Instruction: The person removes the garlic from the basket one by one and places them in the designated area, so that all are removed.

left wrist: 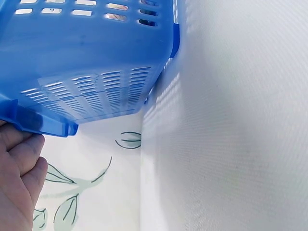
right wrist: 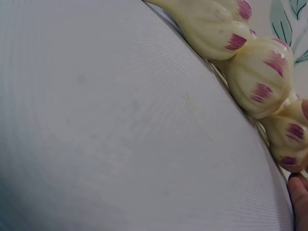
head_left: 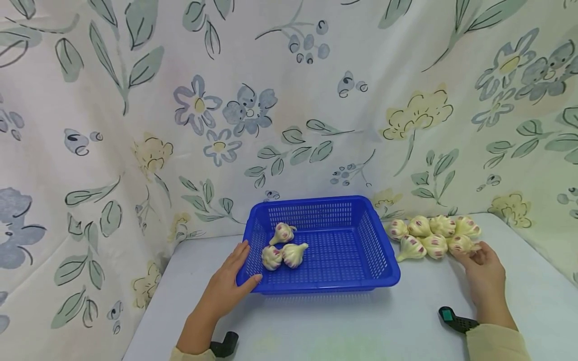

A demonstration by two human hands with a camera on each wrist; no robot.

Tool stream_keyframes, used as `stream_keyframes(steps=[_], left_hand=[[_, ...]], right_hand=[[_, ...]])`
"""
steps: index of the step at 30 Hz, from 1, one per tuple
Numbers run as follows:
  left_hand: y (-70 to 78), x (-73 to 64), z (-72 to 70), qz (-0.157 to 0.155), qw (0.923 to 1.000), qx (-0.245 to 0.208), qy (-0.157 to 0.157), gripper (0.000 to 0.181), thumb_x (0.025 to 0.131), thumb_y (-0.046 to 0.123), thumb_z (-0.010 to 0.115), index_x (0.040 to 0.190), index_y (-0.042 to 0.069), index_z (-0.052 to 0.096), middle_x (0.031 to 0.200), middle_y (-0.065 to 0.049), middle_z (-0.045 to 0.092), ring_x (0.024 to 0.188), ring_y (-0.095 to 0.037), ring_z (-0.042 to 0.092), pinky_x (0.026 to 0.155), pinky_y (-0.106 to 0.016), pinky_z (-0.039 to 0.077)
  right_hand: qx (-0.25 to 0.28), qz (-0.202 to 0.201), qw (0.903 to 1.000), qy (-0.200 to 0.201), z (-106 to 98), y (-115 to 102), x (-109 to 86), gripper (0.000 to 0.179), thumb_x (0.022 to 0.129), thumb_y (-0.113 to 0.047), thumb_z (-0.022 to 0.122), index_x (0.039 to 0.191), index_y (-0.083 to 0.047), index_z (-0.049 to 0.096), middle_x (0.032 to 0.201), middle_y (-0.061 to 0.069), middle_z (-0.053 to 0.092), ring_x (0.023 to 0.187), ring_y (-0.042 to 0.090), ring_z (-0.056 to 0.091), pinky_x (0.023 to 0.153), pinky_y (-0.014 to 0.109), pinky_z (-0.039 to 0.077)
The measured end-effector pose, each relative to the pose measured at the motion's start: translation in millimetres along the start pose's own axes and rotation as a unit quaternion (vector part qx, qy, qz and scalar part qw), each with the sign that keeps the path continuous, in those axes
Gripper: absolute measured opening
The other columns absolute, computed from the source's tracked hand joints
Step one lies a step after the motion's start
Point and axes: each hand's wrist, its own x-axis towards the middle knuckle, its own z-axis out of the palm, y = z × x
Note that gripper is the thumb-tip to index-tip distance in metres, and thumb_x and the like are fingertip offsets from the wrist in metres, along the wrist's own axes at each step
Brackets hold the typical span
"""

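Note:
A blue plastic basket (head_left: 316,288) stands on the white table with three garlic bulbs (head_left: 293,255) in its left part. My left hand (head_left: 230,273) rests at its front left corner, thumb over the rim and fingers fairly straight along the left side. From the left wrist, the fingers (left wrist: 29,156) touch the underside of the basket's rim. At the right, my right hand (head_left: 485,268) pinches a garlic bulb (head_left: 459,243) at the front right end of a group of bulbs. Only a fingertip (right wrist: 299,192) shows against that bulb in the right wrist view.
Several cream garlic bulbs with purple marks (head_left: 419,226) lie close together in two rows right of the basket. A floral curtain (head_left: 289,110) hangs behind and left of the table (head_left: 406,326). Each wrist carries a black device (head_left: 456,320).

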Motion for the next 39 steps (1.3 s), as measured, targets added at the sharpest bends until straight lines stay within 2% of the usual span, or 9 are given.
stream_keyframes(steps=[7,17,39], left_hand=[[0.1,-0.1,0.8,0.003,1.0000,-0.003,0.004,0.080,0.090,0.051,0.065,0.154,0.015,0.034,0.163,0.001,0.024,0.150,-0.030,0.025,0.113,-0.062,0.031],[-1.3,0.1,0.8,0.000,1.0000,0.001,0.001,0.085,0.089,0.064,0.057,0.155,0.015,0.033,0.164,0.004,0.023,0.150,-0.030,0.024,0.113,-0.062,0.031],[-0.6,0.0,0.6,0.001,1.0000,0.002,0.001,0.083,0.090,0.060,0.060,0.155,0.015,0.034,0.164,0.003,0.024,0.150,-0.028,0.024,0.113,-0.061,0.031]], right_hand=[[0.008,0.000,1.0000,-0.004,-0.7,-2.5,-1.0,0.099,0.092,-0.054,0.059,0.159,-0.020,-0.007,0.165,0.009,0.001,0.152,0.032,0.010,0.119,0.052,0.022],[-0.008,-0.004,0.9999,-0.015,-1.1,1.0,3.1,0.103,0.092,-0.056,0.058,0.158,-0.019,-0.011,0.164,0.011,0.001,0.151,0.036,0.010,0.116,0.056,0.024],[-0.011,-0.008,0.9998,-0.011,-0.7,-1.4,-0.5,0.099,0.094,-0.052,0.058,0.158,-0.019,-0.010,0.165,0.011,-0.001,0.151,0.035,0.009,0.116,0.056,0.025]])
